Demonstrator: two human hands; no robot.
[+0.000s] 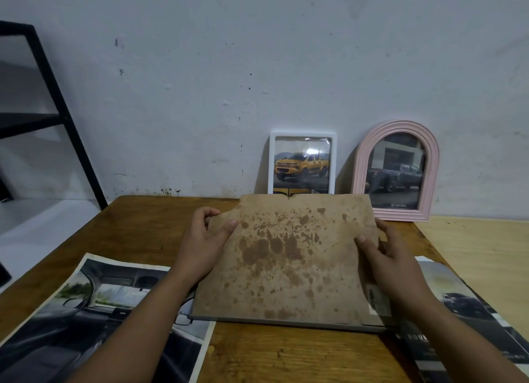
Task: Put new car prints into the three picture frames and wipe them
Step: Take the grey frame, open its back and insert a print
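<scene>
**Stained backing board held over the desk**

Head view: your left hand (pixel 204 241) and right hand (pixel 385 256) each pinch a side edge of the stained backing board (pixel 289 256), its near edge on the desk (pixel 143 228). At 12 o'clock stands the white frame (pixel 302 163), partly blocked by the board; at 1 o'clock, the pink arched frame (pixel 396 171). Car prints lie at 8 o'clock (pixel 108 319) and 4 o'clock (pixel 469 311).

Stained brown backing board (pixel 289 256) (tilted up) over a grey frame (pixel 286 322) mid-counter; white frame (pixel 271 165) and pink arched frame (pixel 361 165) at the back edge.

2 upright frames (pixel 302 163) (pixel 396 171), 1 backing board (pixel 289 256), 2 prints (pixel 94 319) (pixel 469 311), 2 hands (pixel 200 239) (pixel 392 256)
</scene>
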